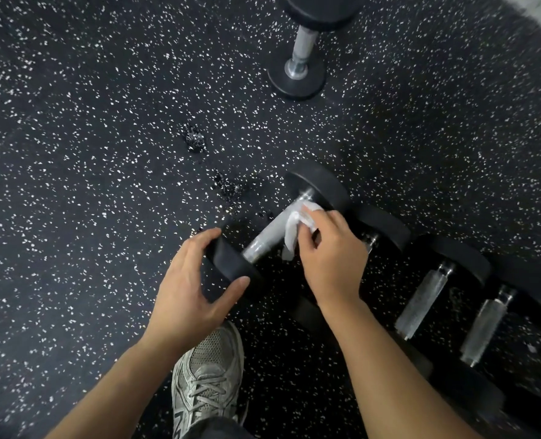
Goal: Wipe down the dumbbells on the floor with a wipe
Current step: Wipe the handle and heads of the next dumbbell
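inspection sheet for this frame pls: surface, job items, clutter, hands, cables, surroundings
Surface: black speckled rubber floor, with two gouged spots.
Job's things: white wipe on the handle of the near dumbbell; more dumbbells lie side by side to its right; one lone dumbbell farther off.
Clutter: nothing seen.
Grippers: left hand grips the near dumbbell's end; right hand pinches the wipe.
Cables: nothing seen.
Surroundings: grey sneaker.
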Available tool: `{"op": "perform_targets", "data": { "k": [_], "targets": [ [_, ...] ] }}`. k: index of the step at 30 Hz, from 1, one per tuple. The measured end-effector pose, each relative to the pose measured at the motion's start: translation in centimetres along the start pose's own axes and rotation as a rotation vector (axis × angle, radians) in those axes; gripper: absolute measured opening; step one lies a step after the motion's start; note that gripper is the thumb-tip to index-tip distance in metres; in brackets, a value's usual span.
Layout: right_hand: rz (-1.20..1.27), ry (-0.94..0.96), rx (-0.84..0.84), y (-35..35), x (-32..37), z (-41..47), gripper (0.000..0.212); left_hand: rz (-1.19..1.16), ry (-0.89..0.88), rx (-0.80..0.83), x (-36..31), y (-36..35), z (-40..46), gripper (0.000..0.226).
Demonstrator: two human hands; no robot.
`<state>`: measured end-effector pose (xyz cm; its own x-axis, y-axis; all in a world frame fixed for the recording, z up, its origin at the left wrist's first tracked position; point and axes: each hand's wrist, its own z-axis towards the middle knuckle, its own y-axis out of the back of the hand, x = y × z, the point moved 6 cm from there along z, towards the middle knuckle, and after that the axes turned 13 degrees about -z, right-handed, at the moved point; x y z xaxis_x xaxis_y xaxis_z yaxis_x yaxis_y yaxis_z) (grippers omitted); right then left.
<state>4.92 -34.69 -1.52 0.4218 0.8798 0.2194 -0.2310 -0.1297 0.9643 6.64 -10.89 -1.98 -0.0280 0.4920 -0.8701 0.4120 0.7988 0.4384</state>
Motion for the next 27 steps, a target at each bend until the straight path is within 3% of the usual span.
{"op": "perform_targets", "data": {
  "k": [5, 10, 13, 18, 21, 24, 27],
  "targets": [
    [0.085, 0.075, -0.054, 0.6, -0.3, -0.8, 0.021, 0.008, -0.012, -0.003, 0.0, 0.0, 0.2, 0.082],
    [0.242, 0.15, 0.033, 0.0, 1.2, -0.7, 0.017, 0.004, -0.021, -0.01, -0.1, 0.0, 0.3, 0.082],
    [0.302, 0.087, 0.076, 0.0, 1.2, 0.0, 0.028, -0.002, -0.014, -0.014, -0.1, 0.1, 0.2, 0.082],
    [0.278, 0.197, -0.045, -0.3, 1.4, 0.0, 0.015, -0.017, 0.006, -0.014, 0.0, 0.1, 0.2, 0.083],
    [0.238, 0.189, 0.048, -1.1, 0.7, -0.1, 0.027, -0.016, 0.006, -0.013, 0.0, 0.2, 0.2, 0.083],
    [0.226, 0.314, 0.207, -1.7, 1.2, -0.9, 0.041, -0.019, -0.008, -0.019, -0.1, 0.1, 0.3, 0.082],
    [0.231, 0.426, 0.232, -1.5, 1.8, -1.0, 0.038, -0.005, -0.05, -0.012, -0.3, -0.2, 0.4, 0.084]
  ]
}}
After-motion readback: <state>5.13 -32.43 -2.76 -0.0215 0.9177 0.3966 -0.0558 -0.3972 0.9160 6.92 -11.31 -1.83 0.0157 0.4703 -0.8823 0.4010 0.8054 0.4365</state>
